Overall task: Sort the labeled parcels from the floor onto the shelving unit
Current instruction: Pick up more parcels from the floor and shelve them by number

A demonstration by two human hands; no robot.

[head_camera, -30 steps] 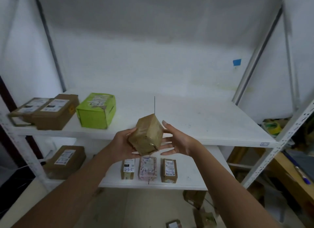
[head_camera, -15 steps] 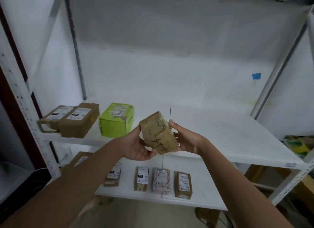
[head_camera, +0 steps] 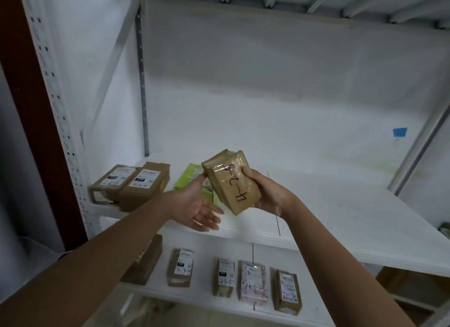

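We hold the parcel [head_camera: 220, 174] tilted above the front edge of the shelf [head_camera: 341, 205], our right hand [head_camera: 269, 196] gripping its lower end so the handwritten code [head_camera: 235, 188] faces us for reading, while our left hand [head_camera: 194, 205] hovers open over that same edge, probably ready to steady it.

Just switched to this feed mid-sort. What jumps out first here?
A brown taped parcel with a handwritten marker code is held up mid-frame in the right hand, with the left hand open just beside it. Behind them, a green box and two labelled brown boxes sit at the left end of the middle shelf. A row of small labelled parcels lines the shelf below.
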